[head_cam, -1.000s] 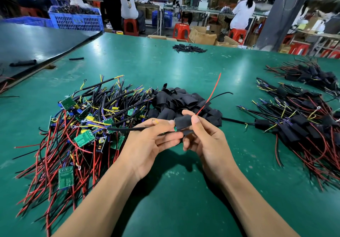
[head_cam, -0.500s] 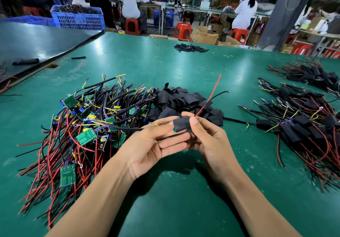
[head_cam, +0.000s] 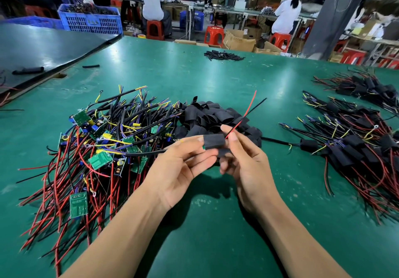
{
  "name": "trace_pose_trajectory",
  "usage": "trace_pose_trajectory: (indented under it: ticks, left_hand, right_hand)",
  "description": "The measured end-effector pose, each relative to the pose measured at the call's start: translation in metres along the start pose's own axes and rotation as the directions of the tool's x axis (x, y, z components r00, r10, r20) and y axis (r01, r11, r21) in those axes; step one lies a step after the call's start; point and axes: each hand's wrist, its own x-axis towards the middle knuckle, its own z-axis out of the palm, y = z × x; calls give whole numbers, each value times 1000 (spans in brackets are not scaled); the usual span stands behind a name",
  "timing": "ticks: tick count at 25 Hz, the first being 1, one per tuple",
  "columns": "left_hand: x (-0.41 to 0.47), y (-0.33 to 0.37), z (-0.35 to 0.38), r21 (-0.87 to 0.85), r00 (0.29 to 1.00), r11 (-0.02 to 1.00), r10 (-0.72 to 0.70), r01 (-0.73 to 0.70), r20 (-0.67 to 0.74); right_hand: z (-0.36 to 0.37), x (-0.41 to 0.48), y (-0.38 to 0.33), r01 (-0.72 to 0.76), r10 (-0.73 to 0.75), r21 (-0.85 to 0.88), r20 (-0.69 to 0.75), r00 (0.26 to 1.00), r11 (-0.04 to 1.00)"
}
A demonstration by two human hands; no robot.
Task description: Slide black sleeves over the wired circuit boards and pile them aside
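1. Nearest: open counter (head_cam: 216, 234) between the forearms.
2. Left hand (head_cam: 179, 165) pinching the board (head_cam: 203, 147) end, right hand (head_cam: 244, 165) pinching the black sleeve (head_cam: 213, 141); raised slightly since a second ago, only a green corner showing, so probably almost sleeved.
3. Farther right: finished pile (head_cam: 356, 148), path unobstructed.

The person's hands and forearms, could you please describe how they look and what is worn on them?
The left hand and right hand are bare: no gloves or watch show. The forearms are bare too, with no sleeves in view.
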Motion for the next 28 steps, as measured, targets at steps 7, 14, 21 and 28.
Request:
trace_pose_trajectory:
  ticks: [7,14,21,28]
  left_hand:
    - [-8,2,-1,108,977,985,-147,131,155]
    - [-9,3,-4,89,985,996,-29,14,170]
    - [-5,0,-4,186,993,980,51,-70,107]
    - [-1,1,-9,283,992,952,125,-115,-18]
  right_hand:
    - [-7,-1,1,-3,3,-33,-16,1000,999]
    - [-2,-4,-3,-35,37,-24,61,997,999]
    - [-4,-1,-2,-68,68,31,3,998,997]
    - [-8,1,-2,-223,220,18,106,970,975]
